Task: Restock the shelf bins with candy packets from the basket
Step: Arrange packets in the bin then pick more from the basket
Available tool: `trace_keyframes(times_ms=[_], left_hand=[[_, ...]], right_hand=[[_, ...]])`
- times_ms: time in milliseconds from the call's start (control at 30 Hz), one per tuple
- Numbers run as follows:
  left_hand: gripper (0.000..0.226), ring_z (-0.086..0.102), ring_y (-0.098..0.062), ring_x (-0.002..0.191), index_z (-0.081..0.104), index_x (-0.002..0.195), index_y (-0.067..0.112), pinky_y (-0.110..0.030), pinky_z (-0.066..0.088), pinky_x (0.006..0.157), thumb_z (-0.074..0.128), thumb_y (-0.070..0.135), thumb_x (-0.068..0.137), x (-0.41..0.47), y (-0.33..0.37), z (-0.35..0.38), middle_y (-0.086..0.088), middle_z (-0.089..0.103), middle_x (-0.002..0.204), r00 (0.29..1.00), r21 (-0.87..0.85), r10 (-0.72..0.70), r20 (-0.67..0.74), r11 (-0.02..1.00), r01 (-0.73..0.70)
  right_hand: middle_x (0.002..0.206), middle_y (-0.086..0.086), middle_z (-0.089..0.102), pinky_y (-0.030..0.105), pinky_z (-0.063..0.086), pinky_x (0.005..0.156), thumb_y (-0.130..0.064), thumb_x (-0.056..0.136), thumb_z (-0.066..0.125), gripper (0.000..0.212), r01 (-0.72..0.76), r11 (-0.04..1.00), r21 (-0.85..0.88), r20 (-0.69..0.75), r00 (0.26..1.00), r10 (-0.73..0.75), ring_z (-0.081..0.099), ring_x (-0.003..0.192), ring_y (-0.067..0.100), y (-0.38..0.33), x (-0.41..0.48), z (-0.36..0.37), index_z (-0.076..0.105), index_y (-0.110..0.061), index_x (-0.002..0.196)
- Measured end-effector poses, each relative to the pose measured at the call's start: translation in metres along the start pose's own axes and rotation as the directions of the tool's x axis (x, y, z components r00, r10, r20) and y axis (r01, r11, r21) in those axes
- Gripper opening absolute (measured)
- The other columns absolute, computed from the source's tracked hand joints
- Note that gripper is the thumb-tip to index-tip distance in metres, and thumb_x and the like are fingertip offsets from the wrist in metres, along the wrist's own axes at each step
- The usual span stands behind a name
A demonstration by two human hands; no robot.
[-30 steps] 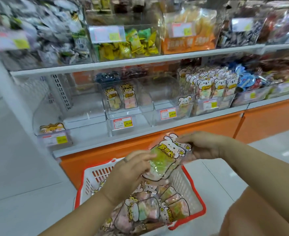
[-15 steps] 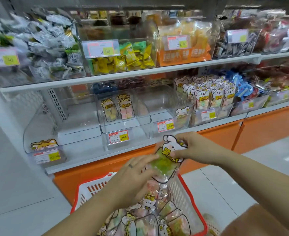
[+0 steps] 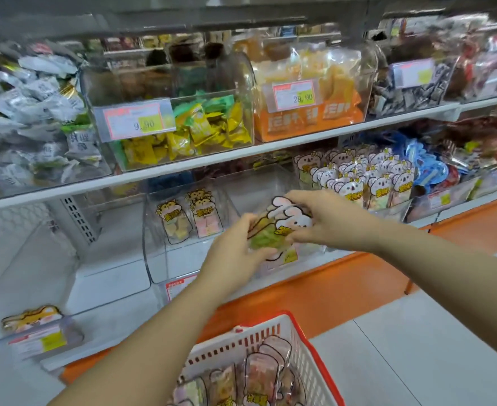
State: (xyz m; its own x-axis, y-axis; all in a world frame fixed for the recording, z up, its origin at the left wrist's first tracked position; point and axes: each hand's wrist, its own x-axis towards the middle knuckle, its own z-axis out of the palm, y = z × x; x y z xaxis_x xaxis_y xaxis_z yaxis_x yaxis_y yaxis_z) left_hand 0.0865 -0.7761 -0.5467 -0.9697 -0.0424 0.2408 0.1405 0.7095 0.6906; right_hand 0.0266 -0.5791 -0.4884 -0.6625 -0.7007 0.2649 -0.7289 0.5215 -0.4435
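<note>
A candy packet (image 3: 276, 227) with a white rabbit print and green sweets is held up in front of a clear shelf bin (image 3: 259, 189) on the lower shelf. My left hand (image 3: 235, 253) grips its lower end and my right hand (image 3: 326, 221) pinches its top. Below, a white basket with a red rim (image 3: 314, 344) holds several more packets (image 3: 259, 373). The bin to the left (image 3: 153, 259) contains two upright tiger-print packets (image 3: 191, 218).
A bin of bear-print packets (image 3: 355, 180) stands to the right. A nearly bare bin (image 3: 30, 323) with one tiger packet sits at the far left. The upper shelf (image 3: 241, 153) carries bins of wrapped sweets. An orange base panel (image 3: 329, 288) runs under the lower shelf.
Both hands have lifted the rabbit packet up and away from the basket to the front of the lower shelf bin. The view has moved closer to the shelf.
</note>
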Motion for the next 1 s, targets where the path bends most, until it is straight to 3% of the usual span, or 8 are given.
trace_keyframes(times_ms=[133, 167, 267, 333, 433, 633, 833, 1000], left_hand=[[0.060, 0.054, -0.013, 0.123, 0.045, 0.134, 0.037, -0.043, 0.047, 0.102, 0.077, 0.043, 0.083, 0.055, -0.008, 0.002, 0.013, 0.058, 0.131, 0.995, 0.127, 0.064, -0.078, 0.990, -0.054], [0.066, 0.049, -0.016, 0.130, 0.041, 0.141, 0.036, -0.044, 0.044, 0.105, 0.075, 0.043, 0.084, 0.064, -0.013, 0.001, 0.010, 0.053, 0.139, 0.996, 0.189, 0.047, -0.076, 0.981, -0.032], [0.079, 0.033, -0.021, 0.143, 0.026, 0.153, 0.031, -0.046, 0.033, 0.116, 0.070, 0.042, 0.089, 0.073, -0.032, -0.001, 0.004, 0.034, 0.156, 0.999, 0.284, -0.043, -0.008, 0.958, 0.043], [0.078, 0.028, -0.023, 0.146, 0.023, 0.155, 0.031, -0.047, 0.028, 0.118, 0.067, 0.042, 0.092, 0.074, -0.042, 0.001, 0.003, 0.030, 0.159, 0.998, 0.294, -0.051, 0.030, 0.955, 0.040], [0.075, 0.025, -0.020, 0.147, 0.023, 0.155, 0.031, -0.044, 0.027, 0.119, 0.066, 0.039, 0.093, 0.076, -0.051, 0.005, 0.004, 0.032, 0.159, 0.999, 0.306, -0.033, 0.040, 0.952, 0.019], [0.072, 0.020, -0.016, 0.147, 0.028, 0.153, 0.035, -0.046, 0.026, 0.119, 0.066, 0.038, 0.092, 0.083, -0.065, 0.013, 0.014, 0.048, 0.144, 0.996, 0.327, -0.014, 0.084, 0.945, -0.015], [0.052, 0.012, -0.015, 0.150, 0.040, 0.144, 0.040, -0.053, 0.009, 0.123, 0.058, 0.040, 0.095, 0.090, -0.065, 0.016, 0.021, 0.061, 0.123, 0.985, 0.510, 0.010, 0.171, 0.855, -0.098], [0.050, 0.013, -0.015, 0.151, 0.043, 0.144, 0.037, -0.054, -0.006, 0.123, 0.055, 0.043, 0.096, 0.091, -0.060, 0.013, 0.018, 0.061, 0.128, 0.978, 0.571, 0.017, 0.208, 0.810, -0.135]], right_hand=[[0.081, -0.017, 0.063, 0.021, 0.035, 0.055, -0.018, 0.085, 0.074, 0.032, -0.022, 0.995, -0.099, -0.123, 0.992, 0.009, 0.051, 0.060, -0.004, 0.021, 0.036, -0.016, 0.064, -0.024, 0.115], [0.078, -0.018, 0.062, 0.028, 0.035, 0.056, -0.019, 0.086, 0.072, 0.033, -0.040, 0.990, -0.135, -0.148, 0.989, 0.020, 0.047, 0.058, -0.001, 0.028, 0.042, -0.016, 0.065, -0.026, 0.117], [0.067, -0.022, 0.048, 0.028, 0.036, 0.054, -0.022, 0.089, 0.069, 0.032, -0.100, 0.969, -0.226, -0.160, 0.985, 0.065, 0.046, 0.061, 0.002, 0.050, 0.061, -0.008, 0.063, -0.028, 0.120], [0.083, -0.010, 0.065, 0.033, 0.047, 0.064, -0.024, 0.090, 0.068, 0.035, -0.123, 0.952, -0.281, -0.089, 0.991, 0.102, 0.061, 0.081, 0.019, 0.063, 0.075, 0.001, 0.061, -0.031, 0.123], [0.114, -0.001, 0.068, 0.042, 0.054, 0.082, -0.024, 0.087, 0.067, 0.036, -0.120, 0.922, -0.368, 0.074, 0.985, 0.158, 0.061, 0.107, 0.026, 0.074, 0.098, 0.020, 0.061, -0.030, 0.122], [0.098, 0.004, 0.070, 0.040, 0.055, 0.078, -0.020, 0.076, 0.080, 0.030, -0.042, 0.917, -0.397, 0.430, 0.874, 0.226, 0.065, 0.090, 0.025, 0.076, 0.125, 0.057, 0.069, -0.016, 0.104], [0.100, 0.011, 0.068, 0.032, 0.044, 0.065, -0.017, 0.084, 0.074, 0.028, -0.022, 0.900, -0.435, 0.571, 0.766, 0.295, 0.058, 0.082, 0.025, 0.079, 0.133, 0.076, 0.066, -0.008, 0.110], [0.130, -0.001, 0.060, 0.037, 0.047, 0.097, -0.038, 0.084, 0.077, 0.062, -0.114, 0.930, -0.349, 0.584, 0.750, 0.312, 0.057, 0.113, 0.022, 0.074, 0.131, 0.053, 0.054, -0.018, 0.139]])
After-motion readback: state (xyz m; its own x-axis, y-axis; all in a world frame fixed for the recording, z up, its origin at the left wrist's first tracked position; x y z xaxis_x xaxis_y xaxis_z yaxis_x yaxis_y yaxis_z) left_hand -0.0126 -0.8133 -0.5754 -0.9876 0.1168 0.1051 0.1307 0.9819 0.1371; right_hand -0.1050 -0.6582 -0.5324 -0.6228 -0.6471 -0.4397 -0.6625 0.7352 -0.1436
